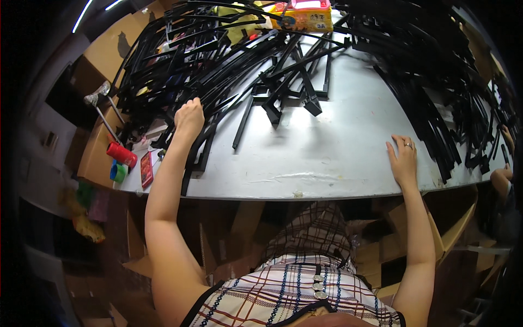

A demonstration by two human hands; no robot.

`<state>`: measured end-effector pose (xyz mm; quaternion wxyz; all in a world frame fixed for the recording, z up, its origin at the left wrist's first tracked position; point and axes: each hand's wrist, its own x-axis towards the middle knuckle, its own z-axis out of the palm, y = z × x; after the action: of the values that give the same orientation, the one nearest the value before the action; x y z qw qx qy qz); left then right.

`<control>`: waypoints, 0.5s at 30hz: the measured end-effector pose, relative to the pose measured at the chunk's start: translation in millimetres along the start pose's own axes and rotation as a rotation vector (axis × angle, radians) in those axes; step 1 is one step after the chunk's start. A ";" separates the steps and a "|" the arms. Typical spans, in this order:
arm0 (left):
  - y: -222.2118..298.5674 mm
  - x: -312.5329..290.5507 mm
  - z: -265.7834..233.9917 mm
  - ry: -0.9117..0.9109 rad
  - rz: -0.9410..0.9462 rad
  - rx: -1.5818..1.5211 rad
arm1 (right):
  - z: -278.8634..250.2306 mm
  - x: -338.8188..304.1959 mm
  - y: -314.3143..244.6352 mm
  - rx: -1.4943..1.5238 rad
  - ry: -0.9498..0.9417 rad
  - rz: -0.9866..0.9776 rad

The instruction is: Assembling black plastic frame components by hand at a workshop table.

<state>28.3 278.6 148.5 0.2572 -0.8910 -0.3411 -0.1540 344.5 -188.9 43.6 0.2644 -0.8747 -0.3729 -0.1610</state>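
Note:
On the left of the white table [348,147], my left hand [189,115] is closed at the edge of a heap of long black strips [218,71]. Its fingers curl down among the strips, and what is in them is hidden. My right hand [403,161] rests on the tabletop with fingers stretched out, holding nothing. A ring shows on one finger. Just beyond it lies a stack of similar black strips [422,117]. Several black frame-like pieces with angled ends [289,82] lie crossed in the middle, between my two hands.
A red cylinder [122,155], a blue-green roll [117,171] and a flat red item [146,169] sit at the left edge. A yellow box with pink top [305,15] stands at the back. Cardboard boxes [457,218] are below. Another person's arm [501,181] shows far right.

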 end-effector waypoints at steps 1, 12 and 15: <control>8.0 -6.5 -5.9 -0.041 -0.011 -0.003 | 1.2 0.5 1.2 -0.006 -0.003 0.011; 6.8 -19.0 3.0 -0.651 -0.617 -1.347 | 9.3 0.4 1.1 -0.010 0.048 -0.050; 29.3 -22.6 -14.4 -0.637 -0.602 -1.512 | 5.9 -4.1 5.6 -0.008 0.039 -0.025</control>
<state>30.7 240.0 139.8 -0.5618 -0.6956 -0.4239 -0.1441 346.3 -191.0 35.0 0.2659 -0.8678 -0.3778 -0.1828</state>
